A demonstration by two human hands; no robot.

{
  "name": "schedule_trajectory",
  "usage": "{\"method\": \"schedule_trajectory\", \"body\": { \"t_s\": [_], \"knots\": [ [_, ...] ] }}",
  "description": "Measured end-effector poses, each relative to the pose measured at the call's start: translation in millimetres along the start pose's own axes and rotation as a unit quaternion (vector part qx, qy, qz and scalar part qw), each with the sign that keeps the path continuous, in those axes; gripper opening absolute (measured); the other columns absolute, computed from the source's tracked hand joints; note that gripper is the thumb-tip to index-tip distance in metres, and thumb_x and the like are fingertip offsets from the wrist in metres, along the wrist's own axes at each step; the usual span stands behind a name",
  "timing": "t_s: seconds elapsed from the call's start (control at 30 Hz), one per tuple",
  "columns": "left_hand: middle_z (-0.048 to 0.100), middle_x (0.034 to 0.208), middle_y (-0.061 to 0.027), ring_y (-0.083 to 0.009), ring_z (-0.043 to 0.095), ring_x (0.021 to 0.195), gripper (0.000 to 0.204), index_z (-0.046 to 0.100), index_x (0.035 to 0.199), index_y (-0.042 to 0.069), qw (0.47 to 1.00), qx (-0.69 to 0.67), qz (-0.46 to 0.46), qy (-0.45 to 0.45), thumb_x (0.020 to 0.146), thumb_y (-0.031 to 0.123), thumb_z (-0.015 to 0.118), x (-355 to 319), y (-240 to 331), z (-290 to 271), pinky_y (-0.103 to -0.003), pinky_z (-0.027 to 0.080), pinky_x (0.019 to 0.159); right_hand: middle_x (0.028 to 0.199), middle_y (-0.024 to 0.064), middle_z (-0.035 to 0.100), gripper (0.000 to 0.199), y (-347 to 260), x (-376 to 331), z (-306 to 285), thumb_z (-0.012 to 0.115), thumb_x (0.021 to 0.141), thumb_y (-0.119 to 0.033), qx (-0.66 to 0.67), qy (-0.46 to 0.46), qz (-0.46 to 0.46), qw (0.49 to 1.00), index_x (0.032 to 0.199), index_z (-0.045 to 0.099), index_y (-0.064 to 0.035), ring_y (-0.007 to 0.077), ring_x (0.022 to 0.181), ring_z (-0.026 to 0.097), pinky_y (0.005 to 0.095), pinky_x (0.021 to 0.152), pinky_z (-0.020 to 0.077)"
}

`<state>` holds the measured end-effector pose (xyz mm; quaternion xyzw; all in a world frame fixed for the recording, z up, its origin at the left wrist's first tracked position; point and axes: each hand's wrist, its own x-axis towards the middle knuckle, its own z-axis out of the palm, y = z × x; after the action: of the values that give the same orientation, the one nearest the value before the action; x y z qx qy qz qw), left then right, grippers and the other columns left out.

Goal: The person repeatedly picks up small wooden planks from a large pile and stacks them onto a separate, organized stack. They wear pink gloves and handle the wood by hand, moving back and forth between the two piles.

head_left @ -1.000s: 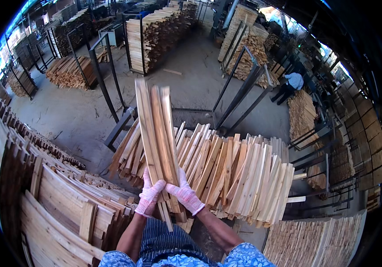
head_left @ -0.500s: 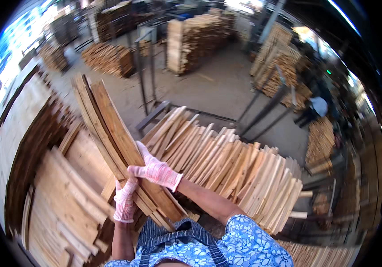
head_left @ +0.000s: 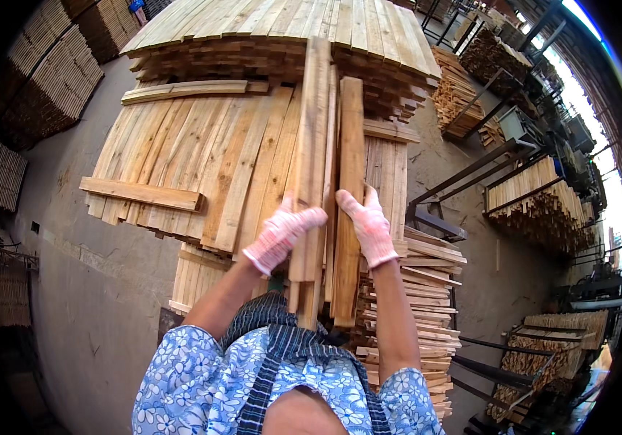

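Both hands wear pink-and-white knitted gloves. My left hand (head_left: 282,233) is closed round the left side of long narrow wooden boards (head_left: 315,123), its thumb across their face. My right hand (head_left: 369,226) grips another wooden board (head_left: 351,138) from its right side, thumb on top. A narrow gap runs between the two groups, where thinner board edges show. The held boards point away from me over a layer of flat planks (head_left: 202,145). The fingers beneath the boards are hidden.
Two cross strips, a near-left strip (head_left: 144,194) and a far strip (head_left: 184,91), lie on the planks. A higher plank stack (head_left: 274,20) stands behind. Loose slats (head_left: 416,290) are piled at my right, beside a dark metal frame (head_left: 437,221). More lumber stacks (head_left: 57,80) stand far left.
My view has swung left toward the plank stack. The hands, close together on one bundle before, are now apart, and the boards are split between them.
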<state>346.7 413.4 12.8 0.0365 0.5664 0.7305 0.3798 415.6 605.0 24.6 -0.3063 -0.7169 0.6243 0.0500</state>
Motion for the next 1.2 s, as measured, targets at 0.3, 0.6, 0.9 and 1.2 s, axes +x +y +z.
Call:
{"method": "schedule_trajectory", "body": {
  "t_s": [0.3, 0.6, 0.9, 1.2],
  "knots": [
    [0.067, 0.115, -0.0176, -0.0239, 0.066, 0.102, 0.092, 0.026, 0.151, -0.003, 0.990, 0.087, 0.058, 0.097, 0.086, 0.027, 0.083, -10, 75, -149, -0.037, 0.055, 0.099, 0.137, 0.0225, 0.049, 0.085, -22, 16, 49, 0.082, 0.078, -0.055, -0.410, 0.124, 0.045, 0.902, 0.135, 0.051, 0.0005, 0.0425, 0.130, 0.049, 0.0504, 0.106, 0.0476],
    [0.049, 0.145, -0.0313, -0.0450, 0.056, 0.128, 0.095, 0.022, 0.161, 0.009, 0.657, 0.645, -0.067, 0.384, 0.084, 0.028, 0.075, 15, 97, -234, -0.049, 0.047, 0.107, 0.129, 0.0232, 0.060, 0.087, -17, 6, -16, 0.089, 0.077, -0.033, -0.080, 0.071, 0.044, 0.993, 0.140, 0.045, 0.0085, 0.0315, 0.113, 0.062, 0.0402, 0.099, 0.0522],
    [0.050, 0.151, -0.0279, -0.0346, 0.052, 0.137, 0.105, 0.023, 0.163, 0.011, 0.807, 0.480, -0.006, 0.343, 0.078, 0.011, 0.085, 15, 112, -254, -0.040, 0.044, 0.113, 0.131, 0.0172, 0.064, 0.070, 91, 72, -137, 0.069, 0.097, -0.048, -0.117, 0.095, 0.019, 0.988, 0.145, 0.051, 0.0006, 0.0256, 0.124, 0.057, 0.0389, 0.106, 0.0458],
    [0.068, 0.115, -0.0148, -0.0230, 0.067, 0.101, 0.090, 0.037, 0.149, 0.000, 0.941, 0.172, 0.096, 0.275, 0.078, 0.019, 0.088, -46, 102, -232, -0.037, 0.059, 0.086, 0.146, 0.0305, 0.049, 0.070, -17, 40, 17, 0.065, 0.096, -0.045, -0.455, 0.068, -0.082, 0.884, 0.153, 0.045, -0.0087, 0.0455, 0.135, 0.049, 0.0501, 0.112, 0.0440]
  ]
}}
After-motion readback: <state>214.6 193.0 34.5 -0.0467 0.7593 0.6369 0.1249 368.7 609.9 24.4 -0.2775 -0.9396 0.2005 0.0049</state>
